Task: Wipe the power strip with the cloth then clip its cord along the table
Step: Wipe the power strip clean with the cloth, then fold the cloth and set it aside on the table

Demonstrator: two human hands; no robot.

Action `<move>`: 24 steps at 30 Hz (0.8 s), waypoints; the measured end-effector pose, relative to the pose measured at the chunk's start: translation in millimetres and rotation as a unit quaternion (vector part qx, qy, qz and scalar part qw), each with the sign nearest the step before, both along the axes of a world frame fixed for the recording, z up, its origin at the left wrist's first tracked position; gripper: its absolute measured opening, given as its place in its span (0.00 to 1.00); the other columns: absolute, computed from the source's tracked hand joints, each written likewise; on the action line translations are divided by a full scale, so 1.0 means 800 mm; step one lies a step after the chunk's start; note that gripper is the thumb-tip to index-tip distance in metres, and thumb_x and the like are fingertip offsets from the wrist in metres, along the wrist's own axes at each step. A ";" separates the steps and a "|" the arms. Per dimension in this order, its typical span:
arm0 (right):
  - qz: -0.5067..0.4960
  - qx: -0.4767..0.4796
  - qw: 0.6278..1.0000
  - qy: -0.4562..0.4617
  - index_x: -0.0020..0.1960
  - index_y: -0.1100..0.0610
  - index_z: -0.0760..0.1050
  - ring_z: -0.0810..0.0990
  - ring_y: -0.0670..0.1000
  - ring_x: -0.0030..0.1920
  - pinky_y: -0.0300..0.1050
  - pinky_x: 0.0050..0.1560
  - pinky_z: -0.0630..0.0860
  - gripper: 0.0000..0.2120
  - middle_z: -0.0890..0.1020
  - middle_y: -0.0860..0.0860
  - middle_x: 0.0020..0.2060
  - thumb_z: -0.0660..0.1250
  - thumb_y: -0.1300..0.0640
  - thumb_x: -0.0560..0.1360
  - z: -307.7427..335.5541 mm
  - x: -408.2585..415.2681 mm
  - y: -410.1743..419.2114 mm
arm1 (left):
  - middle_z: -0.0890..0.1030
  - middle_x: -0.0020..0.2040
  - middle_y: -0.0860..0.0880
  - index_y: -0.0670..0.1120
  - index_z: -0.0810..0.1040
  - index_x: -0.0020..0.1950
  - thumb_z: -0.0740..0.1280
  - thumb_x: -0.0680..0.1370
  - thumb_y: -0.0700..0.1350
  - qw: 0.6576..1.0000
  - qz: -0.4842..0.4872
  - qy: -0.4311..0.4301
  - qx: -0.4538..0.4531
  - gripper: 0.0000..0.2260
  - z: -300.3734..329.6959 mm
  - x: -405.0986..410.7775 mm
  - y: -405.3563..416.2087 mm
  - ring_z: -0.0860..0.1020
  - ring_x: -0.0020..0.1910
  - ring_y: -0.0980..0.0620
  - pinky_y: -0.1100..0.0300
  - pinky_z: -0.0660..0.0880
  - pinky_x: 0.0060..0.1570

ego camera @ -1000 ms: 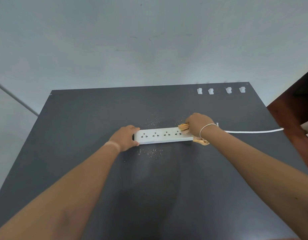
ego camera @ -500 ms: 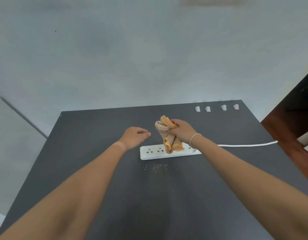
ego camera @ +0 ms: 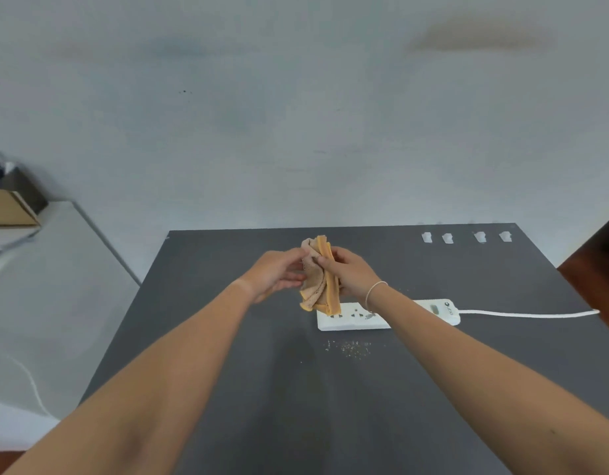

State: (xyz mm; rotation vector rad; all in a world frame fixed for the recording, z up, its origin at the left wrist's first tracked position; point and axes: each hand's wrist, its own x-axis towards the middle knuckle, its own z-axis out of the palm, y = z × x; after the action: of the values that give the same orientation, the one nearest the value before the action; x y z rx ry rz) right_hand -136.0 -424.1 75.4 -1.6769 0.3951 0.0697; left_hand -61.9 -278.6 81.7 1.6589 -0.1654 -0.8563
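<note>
Power strip [ego camera: 351, 317]: white, flat on the dark table [ego camera: 227, 389], long axis running 9 to 3 o'clock, a little right of centre, mid-section hidden under the right forearm. Sockets facing up at the 9 o'clock end; switch and a small logo at the 3 o'clock end. White cord [ego camera: 529, 314] leaving that end toward 3 o'clock, lying flat and reaching the table's right edge. Cloth [ego camera: 318, 279]: orange and tan, bunched into an upright bundle, lifted off the table, lower tip hanging just above the strip's 9 o'clock end, whether touching it cannot tell. Right hand [ego camera: 352, 270] curled around the cloth from its 3 o'clock side, thin white band at the wrist. Left hand [ego camera: 279, 272] at the cloth's 9 o'clock side, thumb and fingertips pinching the tan fold near its top. Both hands close together, joined only through the cloth, raised above the tabletop at about 11 o'clock from the strip's middle. Pale crumbs [ego camera: 347, 347] scattered on the table just at 6 o'clock of the strip; a few more specks at 12 o'clock of it, near the right wrist. Four small white clips [ego camera: 466, 237] in a row by the far edge, at about 1 o'clock from the strip, well apart from the cord. Cardboard box [ego camera: 8, 209] on a pale surface far off at 9 o'clock, beyond the table
</note>
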 end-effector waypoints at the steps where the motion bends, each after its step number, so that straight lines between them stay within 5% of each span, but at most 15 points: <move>1: 0.003 0.005 1.000 -0.001 0.58 0.53 0.75 0.80 0.55 0.51 0.55 0.58 0.77 0.11 0.81 0.53 0.50 0.64 0.53 0.76 -0.001 0.003 0.008 | 0.81 0.52 0.44 0.43 0.79 0.53 0.61 0.78 0.47 1.000 0.007 -0.001 0.001 0.11 -0.001 0.002 0.008 0.80 0.52 0.47 0.56 0.77 0.57; 5: 0.041 0.012 0.999 0.010 0.57 0.55 0.77 0.78 0.49 0.43 0.46 0.49 0.76 0.10 0.80 0.48 0.42 0.63 0.55 0.77 -0.004 0.015 0.038 | 0.83 0.43 0.45 0.41 0.80 0.45 0.56 0.76 0.38 0.999 0.042 -0.008 0.019 0.12 -0.004 0.010 0.047 0.82 0.45 0.49 0.60 0.79 0.51; 9: 0.034 -0.018 0.999 0.017 0.57 0.57 0.77 0.77 0.52 0.52 0.52 0.60 0.73 0.11 0.80 0.52 0.50 0.62 0.56 0.77 -0.013 0.032 0.072 | 0.82 0.39 0.46 0.40 0.78 0.41 0.57 0.75 0.37 0.995 0.076 -0.024 0.061 0.10 -0.010 0.018 0.097 0.82 0.41 0.50 0.62 0.81 0.45; 13: 0.017 0.000 0.999 0.039 0.51 0.57 0.77 0.76 0.53 0.51 0.53 0.60 0.73 0.08 0.78 0.53 0.49 0.62 0.57 0.77 -0.024 0.049 0.112 | 0.75 0.36 0.47 0.45 0.73 0.34 0.58 0.74 0.39 0.984 0.138 -0.047 0.104 0.09 -0.020 0.029 0.155 0.76 0.39 0.49 0.60 0.78 0.41; 19: 0.035 0.019 0.995 0.086 0.48 0.58 0.76 0.75 0.53 0.45 0.50 0.49 0.73 0.06 0.77 0.54 0.44 0.62 0.56 0.76 -0.057 0.058 0.187 | 0.66 0.37 0.45 0.45 0.68 0.38 0.58 0.74 0.42 0.971 0.185 -0.054 0.139 0.06 -0.041 0.029 0.236 0.67 0.36 0.49 0.57 0.68 0.37; 24: 0.044 0.050 0.984 0.167 0.48 0.59 0.73 0.79 0.56 0.48 0.53 0.49 0.80 0.03 0.78 0.55 0.44 0.63 0.59 0.76 -0.087 0.048 0.247 | 0.74 0.41 0.47 0.45 0.77 0.47 0.58 0.77 0.46 0.955 0.184 -0.059 0.227 0.09 -0.074 0.023 0.288 0.71 0.41 0.47 0.56 0.71 0.39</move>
State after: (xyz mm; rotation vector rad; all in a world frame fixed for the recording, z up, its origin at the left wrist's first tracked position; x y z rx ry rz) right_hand -97.8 -226.7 5.8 -1.5847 0.5582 0.4343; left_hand -43.3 -48.3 22.8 2.0863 0.2741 -0.5321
